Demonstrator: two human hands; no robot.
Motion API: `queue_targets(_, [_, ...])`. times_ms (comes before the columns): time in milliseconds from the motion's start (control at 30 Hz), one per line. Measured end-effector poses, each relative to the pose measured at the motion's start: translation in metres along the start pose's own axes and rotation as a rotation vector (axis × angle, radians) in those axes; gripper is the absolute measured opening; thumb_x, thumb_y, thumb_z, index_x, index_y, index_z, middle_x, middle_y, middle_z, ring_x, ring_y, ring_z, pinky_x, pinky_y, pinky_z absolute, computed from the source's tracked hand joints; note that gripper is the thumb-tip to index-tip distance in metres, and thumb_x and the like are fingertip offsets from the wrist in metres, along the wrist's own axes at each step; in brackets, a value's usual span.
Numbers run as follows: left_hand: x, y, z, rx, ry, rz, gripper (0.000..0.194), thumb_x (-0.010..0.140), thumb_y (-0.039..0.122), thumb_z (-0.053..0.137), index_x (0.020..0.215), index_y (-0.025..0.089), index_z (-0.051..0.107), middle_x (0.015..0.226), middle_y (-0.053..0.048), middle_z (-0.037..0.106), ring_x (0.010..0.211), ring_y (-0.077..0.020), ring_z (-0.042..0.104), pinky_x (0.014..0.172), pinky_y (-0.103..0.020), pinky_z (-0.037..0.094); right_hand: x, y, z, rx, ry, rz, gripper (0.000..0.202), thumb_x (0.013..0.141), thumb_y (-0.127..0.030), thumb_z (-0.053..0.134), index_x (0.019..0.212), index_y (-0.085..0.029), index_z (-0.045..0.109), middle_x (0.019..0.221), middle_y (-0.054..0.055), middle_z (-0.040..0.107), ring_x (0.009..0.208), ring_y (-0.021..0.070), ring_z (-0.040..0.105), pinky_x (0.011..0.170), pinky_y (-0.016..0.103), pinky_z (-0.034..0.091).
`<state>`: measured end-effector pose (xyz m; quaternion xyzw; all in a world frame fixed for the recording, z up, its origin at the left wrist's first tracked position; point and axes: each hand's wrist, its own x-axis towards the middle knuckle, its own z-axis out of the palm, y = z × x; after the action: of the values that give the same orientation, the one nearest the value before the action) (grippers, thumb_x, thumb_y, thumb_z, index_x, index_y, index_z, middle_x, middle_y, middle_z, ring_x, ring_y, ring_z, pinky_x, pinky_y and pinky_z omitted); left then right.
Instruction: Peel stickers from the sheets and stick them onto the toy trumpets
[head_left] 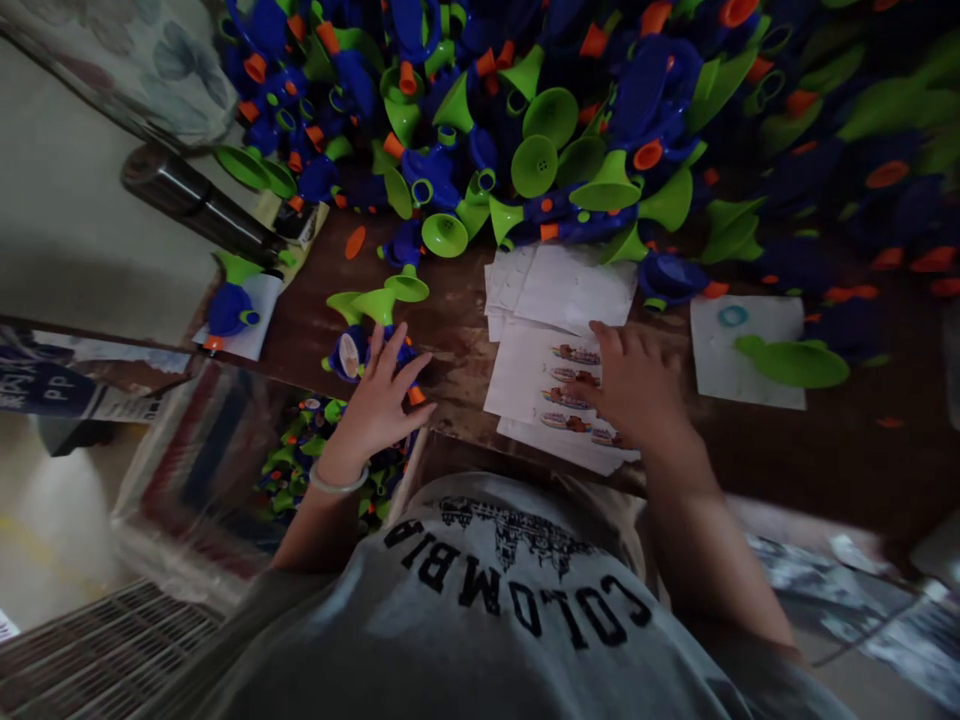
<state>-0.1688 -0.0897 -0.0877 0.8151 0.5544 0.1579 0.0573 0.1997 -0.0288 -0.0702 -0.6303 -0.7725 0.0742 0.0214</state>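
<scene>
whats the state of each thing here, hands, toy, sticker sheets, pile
left hand: fingers spread, resting on the blue toy
blue toy: lying on its side at the table edge, green horn attached
right hand: flat on the sticker sheet
sticker sheet: flat on the table, stickers on it
toy pile: heaped, jumbled
loose green horn: lying on a white sheet

A dark brown, worn wooden table carries everything. A big heap of blue, green and orange plastic toy trumpets covers its far side. Near the front edge lies a loose stack of white paper sticker sheets, the nearest one printed with small coloured labels. To the right lies a single white sheet with a green plastic horn bell on it. A small orange plastic cap lies on the bare wood at the left.
</scene>
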Motion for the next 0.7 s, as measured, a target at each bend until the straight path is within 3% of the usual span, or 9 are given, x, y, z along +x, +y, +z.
queue_targets(67, [-0.001,-0.002,0.003,0.023,-0.087,-0.007,0.072,0.097,0.062,0.070,0.155,0.021,0.054,0.182,-0.021,0.025,0.172,-0.0490,0.011,0.130,-0.072,0.038,-0.001,0.000,0.004,-0.034,-0.036,0.020,0.077,0.097,-0.055,0.068,0.158,-0.014,0.043,0.137,0.028,0.069,0.123,0.0453,0.064,0.097,0.064,0.054])
queue_targets(200, [0.012,0.008,0.003,0.095,-0.170,-0.133,0.075,0.103,0.071,0.053,0.156,0.018,0.055,0.176,-0.023,0.039,0.167,-0.0460,0.033,0.121,-0.070,0.049,0.000,0.002,0.007,0.001,-0.106,0.062,0.085,0.094,-0.054,0.073,0.160,-0.013,0.040,0.141,0.029,0.066,0.128,0.0475,0.061,0.100,0.066,0.053])
queue_targets(333, [0.031,0.017,0.002,0.170,-0.185,-0.178,0.078,0.098,0.072,0.060,0.155,0.019,0.059,0.174,-0.023,0.042,0.165,-0.0518,0.034,0.113,-0.074,0.050,0.001,0.002,0.011,0.113,-0.026,0.095,0.078,0.092,-0.043,0.077,0.158,-0.017,0.043,0.148,0.026,0.060,0.133,0.0474,0.059,0.104,0.068,0.053])
queue_targets(400, [0.042,0.024,0.004,0.133,-0.123,-0.121,0.074,0.098,0.069,0.064,0.153,0.020,0.061,0.172,-0.022,0.047,0.166,-0.0511,0.032,0.116,-0.072,0.047,0.001,0.002,0.014,0.197,0.040,0.100,0.073,0.091,-0.032,0.075,0.156,-0.018,0.045,0.148,0.024,0.059,0.133,0.0449,0.059,0.105,0.066,0.054])
queue_targets(500, [0.065,0.046,0.016,-0.011,0.009,0.040,0.061,0.105,0.059,0.059,0.154,0.023,0.059,0.165,-0.019,0.057,0.164,-0.0414,0.040,0.119,-0.062,0.048,0.003,0.004,0.019,0.386,0.139,0.061,0.059,0.090,-0.017,0.066,0.147,-0.019,0.052,0.136,0.020,0.062,0.124,0.0359,0.065,0.105,0.057,0.058])
queue_targets(600, [0.094,0.078,0.029,-0.176,0.131,0.221,0.052,0.112,0.048,0.049,0.155,0.021,0.055,0.155,-0.018,0.066,0.158,-0.0316,0.053,0.119,-0.052,0.051,0.002,0.003,0.019,0.635,0.240,-0.043,0.051,0.092,-0.020,0.064,0.140,-0.024,0.052,0.121,0.011,0.066,0.101,0.0260,0.069,0.094,0.049,0.063])
queue_targets(700, [0.118,0.106,0.031,-0.384,0.220,0.343,0.046,0.114,0.044,0.047,0.151,0.018,0.056,0.141,-0.016,0.075,0.139,-0.0258,0.069,0.112,-0.044,0.057,-0.005,-0.008,0.013,0.916,0.259,-0.164,0.057,0.092,-0.026,0.069,0.143,-0.031,0.044,0.116,0.005,0.067,0.088,0.0203,0.069,0.080,0.042,0.065])
